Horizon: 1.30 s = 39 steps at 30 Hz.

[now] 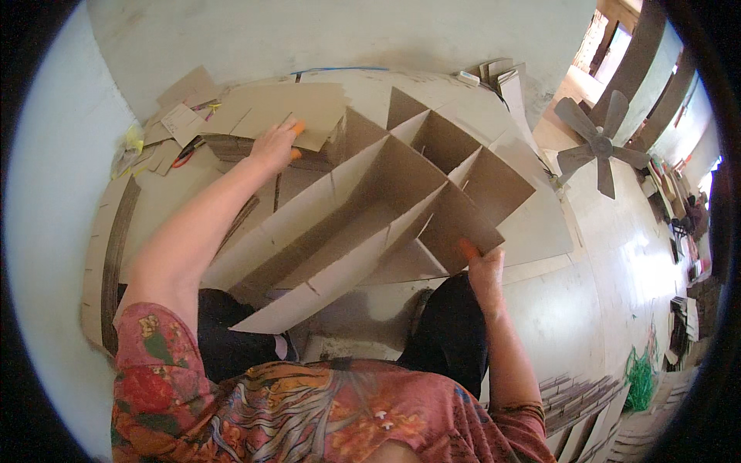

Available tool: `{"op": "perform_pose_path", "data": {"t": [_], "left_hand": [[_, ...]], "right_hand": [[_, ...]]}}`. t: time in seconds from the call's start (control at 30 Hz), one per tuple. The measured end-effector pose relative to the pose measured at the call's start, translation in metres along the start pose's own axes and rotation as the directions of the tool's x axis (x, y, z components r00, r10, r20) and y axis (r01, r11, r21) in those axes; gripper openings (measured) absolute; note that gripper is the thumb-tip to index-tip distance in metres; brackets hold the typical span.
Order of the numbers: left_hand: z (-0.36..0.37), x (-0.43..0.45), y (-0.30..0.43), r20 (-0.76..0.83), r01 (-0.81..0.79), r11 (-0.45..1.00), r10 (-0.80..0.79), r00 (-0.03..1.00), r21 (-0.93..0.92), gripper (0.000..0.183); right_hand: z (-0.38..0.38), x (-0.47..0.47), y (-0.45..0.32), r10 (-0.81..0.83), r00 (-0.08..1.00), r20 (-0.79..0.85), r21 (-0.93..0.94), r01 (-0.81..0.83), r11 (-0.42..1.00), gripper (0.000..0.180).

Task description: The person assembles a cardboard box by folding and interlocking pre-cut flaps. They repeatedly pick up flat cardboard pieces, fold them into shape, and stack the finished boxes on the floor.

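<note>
My left hand [275,144] is at the near edge of a slotted cardboard sheet [312,104], which lies on top of a stack of similar pieces [237,151]. Its forefinger is over the sheet and its thumb is at the edge; both wear orange finger covers. My right hand [487,272], also with an orange cover, grips the near right corner of a cardboard divider grid [399,168]. Crossed strips form open cells at the grid's far right end. Two long strips extend toward my left leg, with open slits along their edges.
Scissors [186,155] with orange-red handles lie among cardboard scraps at the left. Slotted strips are stacked by the left wall [116,260]. A fan [601,144] stands at the right. Finished-looking grids [579,399] and green twine [638,376] are on the floor at lower right.
</note>
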<state>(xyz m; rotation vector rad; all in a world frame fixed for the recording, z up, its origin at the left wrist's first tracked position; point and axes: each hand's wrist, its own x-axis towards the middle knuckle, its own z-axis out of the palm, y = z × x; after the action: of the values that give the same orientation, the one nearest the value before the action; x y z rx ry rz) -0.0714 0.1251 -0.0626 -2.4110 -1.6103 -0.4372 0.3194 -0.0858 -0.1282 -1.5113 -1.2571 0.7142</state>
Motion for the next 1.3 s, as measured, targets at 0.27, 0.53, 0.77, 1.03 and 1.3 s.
{"op": "perform_pose_path", "data": {"t": [0.27, 0.53, 0.77, 1.03, 1.3], "left_hand": [[-0.045, 0.01, 0.015, -0.256, -0.032, 0.958, -0.044, 0.966, -0.284, 0.027], [-0.129, -0.063, 0.143, -0.434, -0.729, 0.625, 0.594, 0.677, -0.281, 0.042], [-0.127, -0.044, 0.105, -0.342, -0.2, 0.702, -0.067, 0.937, -0.684, 0.054], [-0.061, -0.012, 0.04, 0.146, 0.187, 0.4, -0.131, 0.981, -0.897, 0.055], [-0.02, -0.035, 0.017, 0.13, 0.17, 0.426, -0.122, 0.984, -0.888, 0.038]], "right_hand": [[-0.006, 0.001, -0.079, -0.554, 0.734, -0.393, -0.303, 0.465, 0.832, 0.034], [0.015, 0.001, -0.155, 0.106, 0.975, 0.194, 0.734, -0.216, 0.644, 0.031], [-0.014, -0.033, -0.149, -0.19, 0.941, -0.281, 0.325, 0.28, 0.903, 0.012], [0.001, -0.067, -0.128, -0.258, 0.964, -0.071, 0.121, 0.265, 0.957, 0.003], [0.028, -0.061, -0.06, -0.193, 0.981, -0.027, 0.154, 0.195, 0.969, 0.026]]}}
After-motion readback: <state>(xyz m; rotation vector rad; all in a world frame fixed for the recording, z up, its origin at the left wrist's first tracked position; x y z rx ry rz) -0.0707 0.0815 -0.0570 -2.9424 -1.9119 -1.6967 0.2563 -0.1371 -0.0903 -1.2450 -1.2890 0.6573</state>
